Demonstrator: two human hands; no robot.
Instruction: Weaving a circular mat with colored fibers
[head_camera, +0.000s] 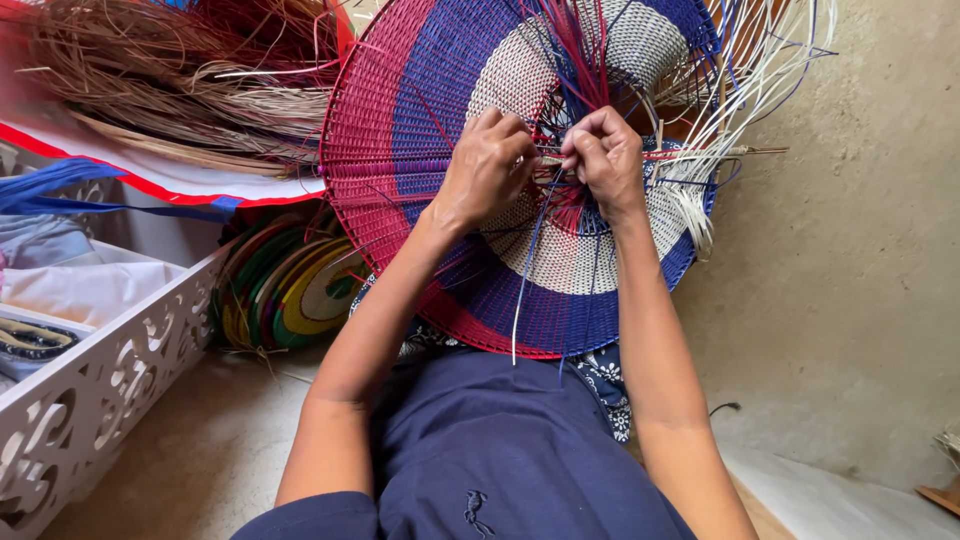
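A large round woven piece (400, 120) in red, blue and white rings stands tilted on my lap. Loose red, blue and pale strands (590, 50) stick out of its middle. My left hand (487, 165) rests on the weave just left of the centre, fingers curled on strands. My right hand (603, 155) is beside it, fingers pinched on thin strands at the centre. A thin stick (740, 151) juts right from between the hands. A pale strand (522, 300) hangs down over the lower blue ring.
A heap of dry brown fibre (170, 80) lies at upper left on a white sheet. Several round woven discs (290, 290) in green and yellow lean behind a white cut-out tray (110, 370) at left. A bare earthen wall (850, 250) rises on the right.
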